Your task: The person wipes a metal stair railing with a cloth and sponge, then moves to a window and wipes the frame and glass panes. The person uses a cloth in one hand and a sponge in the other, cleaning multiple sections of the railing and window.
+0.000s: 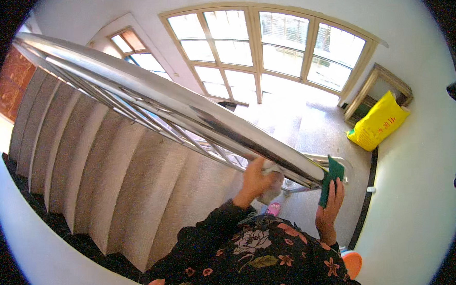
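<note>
A shiny metal stair handrail (195,101) slopes across the view from upper left to its lower end near my hands. My right hand (331,201) holds a green scouring pad (333,172) against that lower end of the rail. Beside the rail's near side, my left hand (256,179) is curled around a pale crumpled cloth (272,190). Most of the cloth hangs below my fingers. Thin metal balusters (149,113) run beneath the handrail.
Stone steps (125,179) fan out on the left. A yellow sack (377,121) bearing writing leans by a framed panel (387,82) at the right wall. Large windows (253,36) stand opposite. An orange round object (352,263) is at my right side, partly hidden.
</note>
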`<move>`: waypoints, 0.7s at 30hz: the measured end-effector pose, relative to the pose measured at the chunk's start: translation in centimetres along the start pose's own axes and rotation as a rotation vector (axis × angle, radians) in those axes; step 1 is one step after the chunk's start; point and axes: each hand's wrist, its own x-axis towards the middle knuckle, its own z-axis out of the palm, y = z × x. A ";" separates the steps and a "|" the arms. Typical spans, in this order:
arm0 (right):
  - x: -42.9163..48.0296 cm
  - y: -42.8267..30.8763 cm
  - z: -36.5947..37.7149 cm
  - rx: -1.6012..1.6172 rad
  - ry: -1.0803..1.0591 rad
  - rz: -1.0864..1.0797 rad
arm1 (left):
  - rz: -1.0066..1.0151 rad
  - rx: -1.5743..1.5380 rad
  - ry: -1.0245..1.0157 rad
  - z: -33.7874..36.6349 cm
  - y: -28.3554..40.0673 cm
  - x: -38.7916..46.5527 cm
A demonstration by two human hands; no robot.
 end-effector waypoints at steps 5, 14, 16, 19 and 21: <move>-0.9 1.8 1.6 -0.062 0.002 -0.056 | 0.123 -0.179 0.470 -11.3 0.0 0.2; 2.9 3.3 0.8 0.139 -0.045 -0.197 | 0.670 0.625 1.009 -38.0 15.6 9.0; 3.0 3.3 1.1 0.136 -0.023 -0.197 | 0.679 0.953 0.934 -39.6 18.7 11.7; 2.8 3.5 1.6 0.127 0.011 -0.187 | 0.664 1.191 0.751 -37.6 20.0 12.8; 2.9 3.7 1.9 0.147 0.044 -0.203 | 0.606 1.277 0.670 -34.5 19.5 12.1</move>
